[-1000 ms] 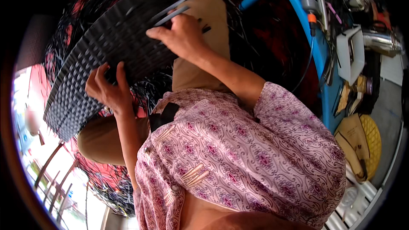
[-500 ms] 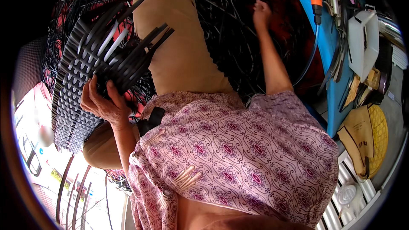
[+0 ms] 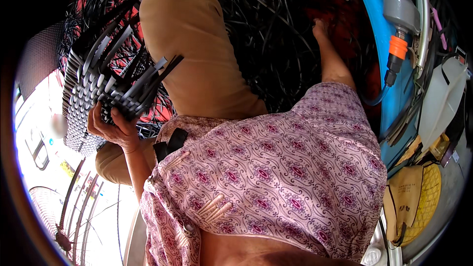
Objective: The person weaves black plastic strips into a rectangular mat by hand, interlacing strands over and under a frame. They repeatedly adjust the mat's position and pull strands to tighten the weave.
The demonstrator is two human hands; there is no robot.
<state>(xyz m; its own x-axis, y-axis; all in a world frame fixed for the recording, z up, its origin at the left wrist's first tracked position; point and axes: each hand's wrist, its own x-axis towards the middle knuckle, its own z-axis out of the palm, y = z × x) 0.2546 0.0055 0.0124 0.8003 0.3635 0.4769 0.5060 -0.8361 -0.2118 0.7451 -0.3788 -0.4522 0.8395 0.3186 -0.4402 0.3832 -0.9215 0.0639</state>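
A woven piece of black and grey flat strips (image 3: 84,111) leans at my left, beside my raised knee. My left hand (image 3: 116,129) grips its lower right edge, thumb on one side and fingers on the other. Several unwoven strip ends (image 3: 148,76) stick out from its upper right side. My right arm stretches away to the far right, where my right hand (image 3: 320,28) reaches over a heap of loose black strips (image 3: 261,44). The fingers of that hand are too dark and small to make out, so whether they hold a strip is not visible.
A blue frame (image 3: 377,15) curves along the right, with a grey tool with an orange fitting (image 3: 398,47) beside it. Farther right are a white plastic container (image 3: 441,101) and a yellow mesh piece (image 3: 427,207). A fan guard (image 3: 47,207) stands at the lower left.
My right hand has moved right and slightly nearer over the loose strips. The woven piece has turned, showing its face more narrowly, with my left hand still on it. The whole view has shifted.
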